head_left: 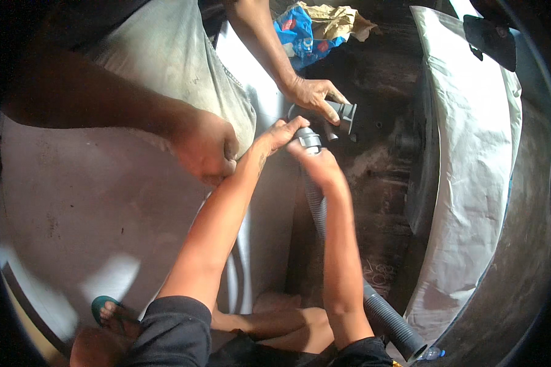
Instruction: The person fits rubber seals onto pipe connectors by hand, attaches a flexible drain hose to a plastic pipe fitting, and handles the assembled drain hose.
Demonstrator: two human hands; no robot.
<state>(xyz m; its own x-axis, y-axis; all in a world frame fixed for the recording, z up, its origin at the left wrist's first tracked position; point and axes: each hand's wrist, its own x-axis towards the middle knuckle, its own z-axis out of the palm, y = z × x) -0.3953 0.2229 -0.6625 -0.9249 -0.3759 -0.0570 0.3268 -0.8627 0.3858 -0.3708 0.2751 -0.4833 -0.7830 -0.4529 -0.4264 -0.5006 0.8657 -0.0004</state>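
A grey plastic pipe fitting (pixel 308 136) with a ribbed nut and a white ring sits between my two hands. My left hand (pixel 280 134) is closed round its far left side. Against its near side, my right hand (pixel 318 164) is closed, blurred by motion and with some fingers hidden. A grey corrugated hose (pixel 317 211) runs down from beneath my right hand, passes behind my right forearm and ends in an open mouth at the lower right. Just beyond, a co-worker's hand (pixel 312 98) grips a grey flanged drain fitting (pixel 347 116).
The co-worker's other hand (pixel 205 144) is a closed fist above my left forearm. A white-wrapped panel (pixel 462 177) stands along the right. A crumpled blue and tan bag (pixel 318 30) lies at the back. Near the hose's end is a clear bottle (pixel 433 353).
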